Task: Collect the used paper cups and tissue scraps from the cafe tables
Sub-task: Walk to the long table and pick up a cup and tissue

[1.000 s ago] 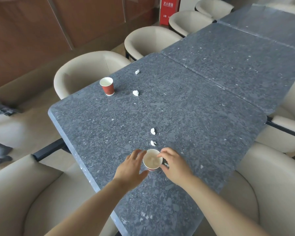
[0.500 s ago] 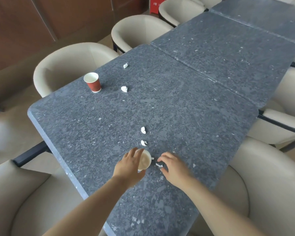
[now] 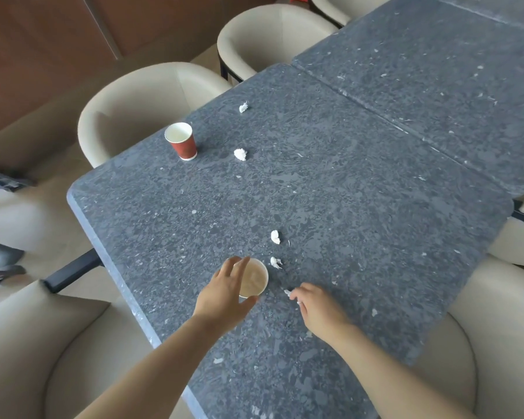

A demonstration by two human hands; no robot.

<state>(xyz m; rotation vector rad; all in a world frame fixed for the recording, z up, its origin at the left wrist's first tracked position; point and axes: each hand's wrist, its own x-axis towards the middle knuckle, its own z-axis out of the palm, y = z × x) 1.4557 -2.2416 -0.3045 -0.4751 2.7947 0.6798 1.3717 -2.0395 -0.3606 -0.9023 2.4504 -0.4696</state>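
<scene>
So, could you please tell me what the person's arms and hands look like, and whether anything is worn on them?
Both forearms are bare, with no sleeves, gloves or watch in view. The left hand shows nothing worn. The right hand has what looks like a thin, pale ring on one finger, though it is small and hard to make out.

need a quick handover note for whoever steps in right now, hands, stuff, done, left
Left hand: wrapped around the near paper cup, which stands on the table.
Right hand: fingertips pinching a small tissue scrap at table level beside that cup.
Still lying out: two scraps just beyond the cup, one beside the red cup, one farther back. The red cup stands upright near the far left edge.
Done: nothing visibly collected yet.
Left: drop scraps in the cup, then fetch the red cup.
</scene>
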